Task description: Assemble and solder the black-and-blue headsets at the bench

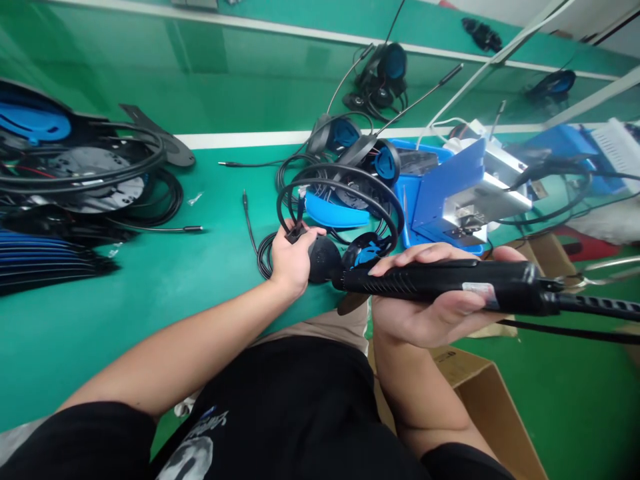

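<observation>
My left hand [293, 259] grips a black headset [325, 259] by one ear cup, thumb on top, above the green bench. A blue padded band [336, 212] and two thin black hoops belong to the headset. My right hand [425, 293] is wrapped round a black electric screwdriver [430, 280], held level, with a cord leaving its right end. The screwdriver's left end meets or overlaps the ear cup; its bit is hidden. Just behind are more headsets [345, 133] with blue ear cups and thin microphone booms.
Headset parts with coiled cables [95, 170] and stacked blue-edged bands [45, 260] lie on the bench's left. At right stand a blue bin [407, 230] and a blue-and-silver machine [465, 193]. A cardboard box [480, 380] sits below on the floor.
</observation>
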Available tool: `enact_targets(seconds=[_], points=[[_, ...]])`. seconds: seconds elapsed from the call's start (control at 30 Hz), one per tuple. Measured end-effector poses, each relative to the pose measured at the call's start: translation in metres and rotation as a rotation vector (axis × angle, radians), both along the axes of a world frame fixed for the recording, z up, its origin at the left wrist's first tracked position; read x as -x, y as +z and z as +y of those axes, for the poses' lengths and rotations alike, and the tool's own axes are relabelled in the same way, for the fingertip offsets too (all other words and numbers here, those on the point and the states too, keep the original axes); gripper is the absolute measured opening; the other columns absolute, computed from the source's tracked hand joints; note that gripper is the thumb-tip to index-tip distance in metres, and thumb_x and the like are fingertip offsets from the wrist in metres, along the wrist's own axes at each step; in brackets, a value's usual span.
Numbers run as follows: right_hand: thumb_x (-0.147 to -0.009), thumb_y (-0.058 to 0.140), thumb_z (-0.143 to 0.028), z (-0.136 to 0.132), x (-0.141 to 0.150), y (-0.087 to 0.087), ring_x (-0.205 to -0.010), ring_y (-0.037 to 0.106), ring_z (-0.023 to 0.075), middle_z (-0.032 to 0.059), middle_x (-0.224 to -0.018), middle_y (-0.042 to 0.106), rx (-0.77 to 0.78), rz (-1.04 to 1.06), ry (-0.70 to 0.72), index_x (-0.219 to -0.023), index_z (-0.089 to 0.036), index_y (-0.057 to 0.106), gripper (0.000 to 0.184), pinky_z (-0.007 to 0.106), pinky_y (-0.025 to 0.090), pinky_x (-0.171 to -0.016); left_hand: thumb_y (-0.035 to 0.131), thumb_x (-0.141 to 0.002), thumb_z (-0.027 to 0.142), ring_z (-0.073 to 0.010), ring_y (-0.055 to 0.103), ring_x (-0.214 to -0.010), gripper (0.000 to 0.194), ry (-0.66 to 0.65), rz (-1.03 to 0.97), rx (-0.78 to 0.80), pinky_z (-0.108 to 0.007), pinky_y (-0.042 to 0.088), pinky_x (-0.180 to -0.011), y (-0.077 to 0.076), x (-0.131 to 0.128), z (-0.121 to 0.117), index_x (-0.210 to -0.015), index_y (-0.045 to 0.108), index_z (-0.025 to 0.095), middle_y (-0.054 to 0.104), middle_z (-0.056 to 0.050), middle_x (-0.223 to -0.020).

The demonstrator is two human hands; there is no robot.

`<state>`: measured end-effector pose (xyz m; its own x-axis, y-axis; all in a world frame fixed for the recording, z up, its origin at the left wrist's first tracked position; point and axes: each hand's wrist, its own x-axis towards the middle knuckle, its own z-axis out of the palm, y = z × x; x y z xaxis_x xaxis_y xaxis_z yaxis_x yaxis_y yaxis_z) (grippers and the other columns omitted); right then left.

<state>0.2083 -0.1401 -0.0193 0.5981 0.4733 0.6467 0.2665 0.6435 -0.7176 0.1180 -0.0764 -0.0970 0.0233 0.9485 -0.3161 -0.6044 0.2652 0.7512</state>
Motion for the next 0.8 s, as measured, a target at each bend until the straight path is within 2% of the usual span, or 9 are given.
enact_targets(seconds=[0.2,0.4,0.5,0.57,0.63,0.7,0.77,0.8], points=[[-0.093,0.067,-0.054,-0.002,0.003,0.002,-0.063,0.055,0.0146,-0.0023,-0.088,0.058,0.013,0.034,-0.014,-0.124,-0.036,0.058,0.037,0.026,0.055,-0.041,0.079,-0.07,0.025,-0.0199,0.073,-0.081,0.028,-0.006,0.017,0.006,-0.034,0.055,-0.084,0.002,0.0,0.0,-0.081,0.053,0.021,0.073,-0.001,-0.08],[-0.094,0.066,-0.046,0.002,0.006,-0.002,-0.062,0.057,0.0148,-0.0021,-0.089,0.059,-0.036,0.086,0.022,-0.129,-0.038,0.055,0.038,0.027,0.055,-0.039,0.079,-0.067,0.023,-0.0223,0.076,-0.082,0.031,-0.021,0.014,0.022,-0.038,0.057,-0.085,0.01,0.005,0.001,-0.085,0.054,0.021,0.077,-0.003,-0.079],[-0.094,0.065,-0.046,0.001,0.007,-0.005,-0.059,0.058,0.0145,-0.0022,-0.09,0.06,-0.057,0.101,0.04,-0.131,-0.039,0.051,0.039,0.027,0.054,-0.04,0.08,-0.066,0.021,-0.0247,0.078,-0.089,0.031,-0.054,0.008,0.018,-0.04,0.057,-0.089,0.014,0.008,0.002,-0.084,0.055,0.02,0.078,-0.004,-0.081],[-0.095,0.064,-0.048,-0.004,0.003,0.001,-0.058,0.059,0.0142,-0.0027,-0.089,0.061,-0.049,0.14,0.083,-0.13,-0.039,0.051,0.039,0.027,0.054,-0.04,0.08,-0.066,0.02,-0.0258,0.078,-0.094,0.031,-0.055,0.019,0.005,-0.042,0.057,-0.093,0.016,0.008,0.002,-0.084,0.055,0.02,0.078,-0.003,-0.082],[-0.096,0.062,-0.051,-0.012,-0.009,0.012,-0.057,0.058,0.0142,-0.0027,-0.087,0.061,-0.018,0.218,0.129,-0.129,-0.037,0.051,0.038,0.027,0.053,-0.039,0.08,-0.065,0.019,-0.0259,0.078,-0.093,0.031,-0.045,0.038,-0.007,-0.044,0.058,-0.094,0.016,0.008,0.002,-0.084,0.054,0.02,0.077,-0.002,-0.081],[-0.097,0.058,-0.055,-0.02,-0.034,0.026,-0.057,0.059,0.0148,-0.0015,-0.085,0.06,0.015,0.278,0.124,-0.128,-0.033,0.053,0.039,0.025,0.049,-0.036,0.08,-0.065,0.019,-0.0254,0.078,-0.091,0.032,-0.034,0.053,-0.014,-0.044,0.058,-0.092,0.017,0.008,0.003,-0.084,0.054,0.02,0.077,-0.001,-0.079],[-0.095,0.057,-0.057,-0.022,-0.07,0.039,-0.056,0.059,0.0158,-0.0006,-0.082,0.06,0.006,0.253,0.02,-0.126,-0.029,0.054,0.042,0.024,0.046,-0.033,0.08,-0.063,0.018,-0.0253,0.078,-0.089,0.033,-0.037,0.056,-0.018,-0.045,0.059,-0.091,0.017,0.008,0.004,-0.084,0.054,0.021,0.075,0.0,-0.076],[-0.094,0.058,-0.056,-0.02,-0.092,0.044,-0.056,0.059,0.0163,-0.0007,-0.081,0.059,-0.028,0.21,-0.088,-0.124,-0.028,0.054,0.041,0.024,0.045,-0.033,0.08,-0.063,0.018,-0.0255,0.078,-0.088,0.033,-0.045,0.053,-0.02,-0.045,0.06,-0.09,0.018,0.008,0.004,-0.083,0.054,0.021,0.074,0.001,-0.074]])
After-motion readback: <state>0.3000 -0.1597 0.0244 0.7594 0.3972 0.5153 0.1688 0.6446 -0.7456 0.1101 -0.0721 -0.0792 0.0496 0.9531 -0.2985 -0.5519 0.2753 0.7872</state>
